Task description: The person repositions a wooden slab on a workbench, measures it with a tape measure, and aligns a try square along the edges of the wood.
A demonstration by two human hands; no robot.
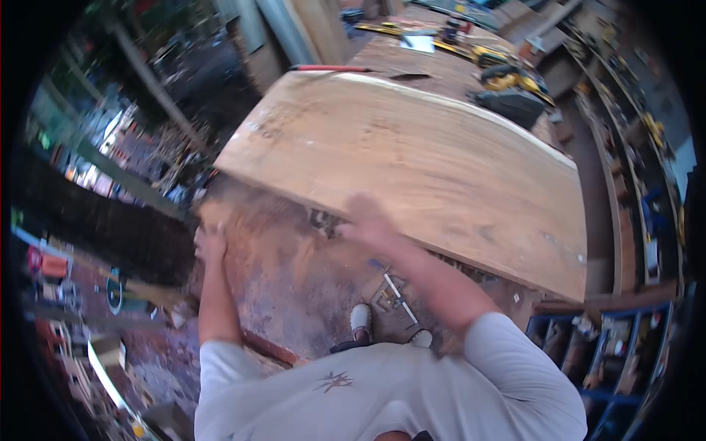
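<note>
A large pale wooden slab lies across the bench in front of me, its near edge running diagonally. My right hand is at that near edge, smeared by motion, so whether it touches the wood or how its fingers are held is unclear. To the left, my left hand rests at the edge of a dusty reddish-brown surface, beside a dark beam. Its fingers look stretched out, and no object shows in it.
Beyond the slab lie a red pencil-like stick, a yellow-and-black power tool and a yellow level. Blue-framed bins stand at right. A white-and-metal tool lies near my shoes.
</note>
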